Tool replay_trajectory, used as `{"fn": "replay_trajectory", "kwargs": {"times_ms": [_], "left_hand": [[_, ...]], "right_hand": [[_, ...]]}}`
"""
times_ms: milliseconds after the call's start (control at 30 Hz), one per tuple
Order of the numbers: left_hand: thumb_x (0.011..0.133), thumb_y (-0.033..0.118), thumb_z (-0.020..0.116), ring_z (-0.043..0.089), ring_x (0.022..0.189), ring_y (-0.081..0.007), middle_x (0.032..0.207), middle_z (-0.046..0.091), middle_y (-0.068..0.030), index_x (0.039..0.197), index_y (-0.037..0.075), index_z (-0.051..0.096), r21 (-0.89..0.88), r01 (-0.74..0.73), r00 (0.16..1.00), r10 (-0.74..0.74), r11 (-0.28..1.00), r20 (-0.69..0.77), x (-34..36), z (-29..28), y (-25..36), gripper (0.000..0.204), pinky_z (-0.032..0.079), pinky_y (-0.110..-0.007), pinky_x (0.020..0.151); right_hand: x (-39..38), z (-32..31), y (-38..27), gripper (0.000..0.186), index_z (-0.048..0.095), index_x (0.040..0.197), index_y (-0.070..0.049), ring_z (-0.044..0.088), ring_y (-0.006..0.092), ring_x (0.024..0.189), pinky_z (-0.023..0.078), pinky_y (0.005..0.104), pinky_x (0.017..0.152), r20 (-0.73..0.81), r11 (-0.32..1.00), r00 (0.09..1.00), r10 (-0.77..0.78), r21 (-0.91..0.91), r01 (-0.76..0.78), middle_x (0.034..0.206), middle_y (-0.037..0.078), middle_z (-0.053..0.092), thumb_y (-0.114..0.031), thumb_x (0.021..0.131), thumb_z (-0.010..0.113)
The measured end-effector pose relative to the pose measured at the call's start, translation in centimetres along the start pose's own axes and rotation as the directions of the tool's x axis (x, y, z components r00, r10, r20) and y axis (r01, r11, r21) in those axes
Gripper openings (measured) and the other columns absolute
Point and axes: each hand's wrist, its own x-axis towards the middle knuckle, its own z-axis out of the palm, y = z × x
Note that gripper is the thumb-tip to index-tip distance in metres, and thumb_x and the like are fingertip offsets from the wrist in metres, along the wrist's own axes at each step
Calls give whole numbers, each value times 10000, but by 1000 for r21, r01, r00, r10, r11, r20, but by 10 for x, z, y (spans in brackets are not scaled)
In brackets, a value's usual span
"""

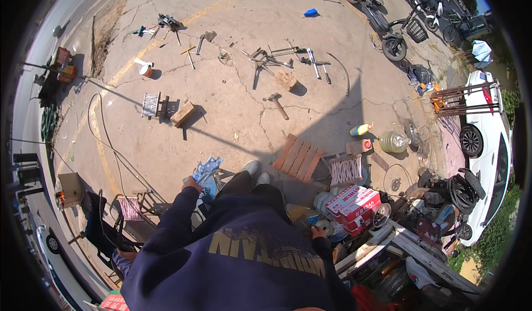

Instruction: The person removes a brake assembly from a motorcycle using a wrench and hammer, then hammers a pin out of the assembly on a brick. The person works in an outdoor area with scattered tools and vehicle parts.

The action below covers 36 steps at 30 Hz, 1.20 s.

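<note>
My left hand [192, 184] is at the near edge of a crumpled light-blue bag or cloth with pale spots [207, 169]. Its fingers are small and partly hidden, so whether they grip it is unclear. Off to my right, my right hand [318, 232] is low beside a stack of red-and-white boxes [353, 207], among small cluttered items. What it touches, if anything, cannot be made out. My shoes [251, 167] show on the concrete between the hands.
A slatted wooden stool [298, 158], a hammer [276, 105], wooden blocks [286, 80] and scattered hand tools lie ahead. A large clear jug [395, 141] stands right, near a cluttered metal-framed cart [388, 239]. Another person's arm [127, 255] shows at lower left.
</note>
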Motion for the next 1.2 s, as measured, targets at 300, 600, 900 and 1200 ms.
{"fn": "replay_trajectory", "kwargs": {"times_ms": [300, 600, 900, 1200], "left_hand": [[826, 202, 673, 679, 1119, -399, 1137, 706, -262, 1168, 7, 653, 181, 42, 978, -77, 983, 193, -5, 16, -75, 394, 556, -454, 934], [805, 158, 696, 674, 1034, -437, 1036, 701, -247, 1159, 61, 523, 159, -93, 995, 98, 983, -24, -41, -40, 9, 405, 540, -515, 905], [821, 118, 722, 651, 998, -437, 1066, 674, -215, 1122, 55, 583, 85, -430, 846, 434, 899, -309, -20, -110, 103, 337, 537, -518, 858], [867, 264, 734, 703, 881, -417, 926, 729, -197, 1139, 95, 576, 196, -366, 902, 399, 910, -167, 114, -157, 174, 357, 555, -528, 775]], "right_hand": [[5, 25, 59, 427, 688, 1203, 60, 718, 330, 957, 564, 441, 809, 31, 966, 985, 170, 190, -173, 1065, 201, 746, -252, 911, 711], [-41, 20, 21, 376, 713, 1166, 10, 699, 283, 823, 565, 411, 706, 131, 931, 932, 338, 95, -351, 993, 165, 733, -245, 891, 693], [26, 12, 11, 356, 671, 1212, 60, 714, 249, 770, 576, 392, 699, 76, 976, 973, 218, -9, -218, 1019, 176, 743, -183, 953, 640], [77, 44, -114, 365, 626, 1290, 39, 732, 226, 839, 574, 393, 708, 126, 945, 942, 312, -148, -293, 1028, 173, 738, -207, 1021, 605]]}}
